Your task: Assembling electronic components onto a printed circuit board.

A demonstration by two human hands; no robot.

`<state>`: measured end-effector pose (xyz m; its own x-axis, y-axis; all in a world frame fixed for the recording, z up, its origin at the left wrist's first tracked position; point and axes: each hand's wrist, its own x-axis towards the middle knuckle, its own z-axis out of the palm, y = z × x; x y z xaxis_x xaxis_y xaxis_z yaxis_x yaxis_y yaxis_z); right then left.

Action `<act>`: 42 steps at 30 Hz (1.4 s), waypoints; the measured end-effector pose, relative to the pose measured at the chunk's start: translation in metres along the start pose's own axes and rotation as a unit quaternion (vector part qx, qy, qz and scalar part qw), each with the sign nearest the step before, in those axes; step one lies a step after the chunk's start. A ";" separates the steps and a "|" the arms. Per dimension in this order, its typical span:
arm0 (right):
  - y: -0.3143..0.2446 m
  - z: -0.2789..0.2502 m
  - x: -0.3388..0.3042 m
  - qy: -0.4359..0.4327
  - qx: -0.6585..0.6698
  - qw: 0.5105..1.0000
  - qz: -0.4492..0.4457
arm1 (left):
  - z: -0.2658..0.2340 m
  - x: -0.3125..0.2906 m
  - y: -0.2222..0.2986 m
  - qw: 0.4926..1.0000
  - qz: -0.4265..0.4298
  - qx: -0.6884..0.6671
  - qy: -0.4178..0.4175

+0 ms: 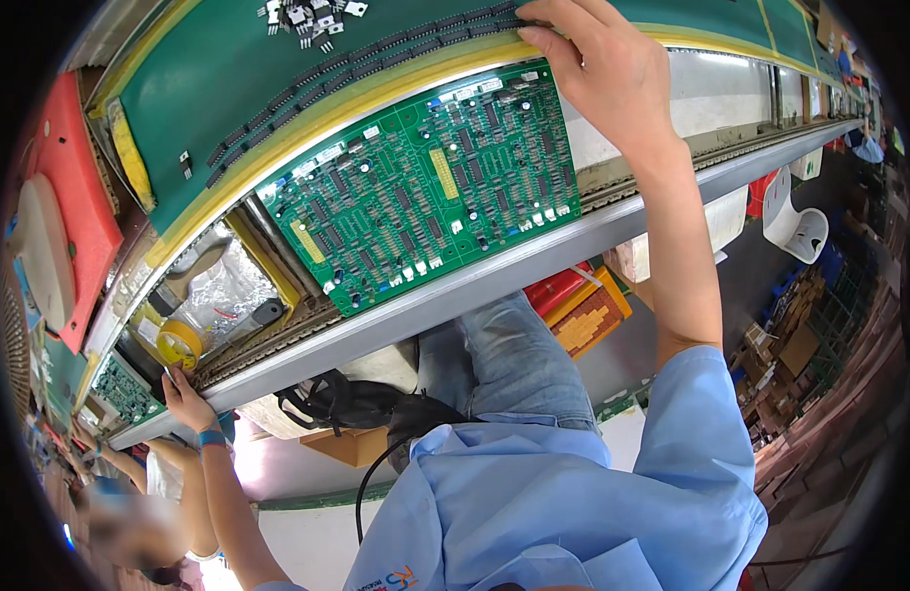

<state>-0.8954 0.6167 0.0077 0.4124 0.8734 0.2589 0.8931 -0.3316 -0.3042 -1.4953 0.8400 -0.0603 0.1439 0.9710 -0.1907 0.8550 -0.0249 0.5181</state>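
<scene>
A large green circuit board (391, 212), filled with chips, resistors and white connectors, lies across the rail in front of me. Two long rows of black IC chips (356, 64) run along the green mat above it. At the right end of these rows, my right hand (617, 79) pinches an IC chip between thumb and forefinger. Far to the left, my left hand (189, 404), with a blue band at its wrist, is closed by the rail. What its fingers hold, if anything, is too small to make out.
Loose three-legged transistors (312, 18) are heaped on the green mat (199, 79). A tray with a brush, clear plastic and a yellow tape roll (179, 343) sits left of the board. Another circuit board (128, 392) lies farther left. A co-worker's arm (125, 463) shows at lower left.
</scene>
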 end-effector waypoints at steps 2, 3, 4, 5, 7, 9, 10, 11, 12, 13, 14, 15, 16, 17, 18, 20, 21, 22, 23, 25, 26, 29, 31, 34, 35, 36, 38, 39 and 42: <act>0.000 0.000 0.001 -0.030 -0.019 0.999 0.018 | 0.000 0.001 -0.003 1.000 -0.003 0.000 -0.006; 0.000 0.000 0.002 -0.032 -0.018 0.999 0.021 | -0.001 0.001 -0.004 1.000 -0.006 -0.002 -0.009; 0.000 -0.001 0.003 -0.044 -0.022 0.998 0.028 | -0.002 0.002 -0.006 1.000 -0.006 0.000 -0.012; 0.000 -0.002 0.003 -0.057 -0.026 0.997 0.035 | -0.004 0.003 -0.009 1.000 -0.010 0.000 -0.013; 0.003 -0.003 0.003 -0.060 -0.010 0.997 0.037 | -0.002 0.003 -0.008 1.000 -0.014 0.000 -0.016; 0.007 -0.004 0.002 -0.063 0.006 0.997 0.038 | 0.001 0.001 -0.006 0.999 -0.012 -0.027 0.015; 0.008 -0.005 0.001 -0.045 0.024 0.998 0.034 | 0.001 0.001 -0.005 0.999 -0.011 -0.027 0.014; 0.009 -0.006 0.000 -0.028 0.043 0.998 0.030 | 0.000 0.002 -0.004 1.000 -0.011 -0.028 0.008; 0.008 -0.006 0.000 -0.027 0.043 0.998 0.030 | -0.002 0.001 -0.005 1.000 -0.011 -0.029 0.003; 0.007 -0.008 0.000 -0.024 0.057 0.997 0.037 | -0.008 0.002 -0.010 1.000 -0.018 -0.012 -0.018; 0.005 -0.009 0.001 -0.020 0.071 0.996 0.043 | -0.010 0.004 -0.016 1.000 -0.017 -0.011 -0.016; 0.008 -0.007 0.000 -0.022 0.073 0.996 0.047 | -0.008 0.006 -0.019 0.999 -0.016 -0.022 -0.017; 0.011 -0.004 -0.001 -0.019 0.073 0.996 0.046 | -0.007 0.007 -0.021 0.999 -0.016 -0.032 -0.017; 0.014 -0.001 -0.002 -0.017 0.074 0.996 0.046 | -0.007 0.008 -0.023 0.999 -0.016 -0.029 -0.018; 0.013 -0.002 -0.001 -0.016 0.075 0.996 0.046 | -0.008 0.006 -0.022 0.999 -0.022 -0.026 -0.020; 0.012 -0.002 0.000 -0.029 0.078 0.996 0.033 | -0.009 0.004 -0.021 0.999 -0.028 -0.021 -0.022; 0.014 0.003 0.000 -0.029 0.077 0.996 0.034 | -0.007 0.003 -0.015 1.000 -0.018 -0.017 -0.017; 0.019 0.013 0.001 0.051 0.188 0.980 -0.030 | -0.004 0.002 -0.011 1.000 -0.008 -0.013 -0.013; 0.023 0.020 0.001 0.130 0.294 0.942 -0.093 | -0.002 0.002 -0.009 1.000 -0.007 -0.013 -0.014; 0.028 0.025 0.003 0.126 0.299 0.941 -0.099 | -0.002 0.002 -0.007 1.000 -0.005 -0.010 -0.003; 0.029 0.026 0.003 0.122 0.304 0.939 -0.104 | -0.005 0.003 -0.010 1.000 -0.006 -0.009 -0.003; 0.006 -0.004 0.012 -0.069 0.062 0.995 -0.026 | -0.012 0.002 -0.015 0.999 -0.025 0.013 -0.030; 0.007 -0.005 0.013 -0.073 0.043 0.996 -0.037 | 0.001 -0.001 0.006 1.000 -0.001 -0.017 -0.004; 0.008 -0.007 0.016 -0.095 0.000 0.994 -0.055 | -0.003 0.000 0.002 1.000 -0.011 -0.001 -0.019; 0.009 -0.007 0.017 -0.112 -0.026 0.991 -0.061 | -0.005 0.001 -0.001 1.000 -0.013 -0.001 -0.019; 0.017 0.000 0.015 -0.113 -0.026 0.991 -0.061 | -0.006 0.002 -0.004 1.000 -0.002 0.003 -0.016; 0.037 0.018 0.011 0.083 0.252 0.952 -0.150 | -0.002 0.004 -0.009 1.000 0.007 0.003 -0.014; 0.029 0.011 0.012 0.081 0.255 0.951 -0.151 | -0.004 0.003 -0.011 1.000 0.005 0.006 -0.009; 0.007 -0.013 0.015 -0.105 -0.009 0.992 -0.073 | -0.009 0.001 -0.014 1.000 -0.008 0.002 -0.006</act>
<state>-0.8806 0.6232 0.0218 0.2341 0.9669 0.1017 0.9443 -0.2013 -0.2602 -1.5114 0.8439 -0.0602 0.1368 0.9684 -0.2087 0.8593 -0.0112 0.5113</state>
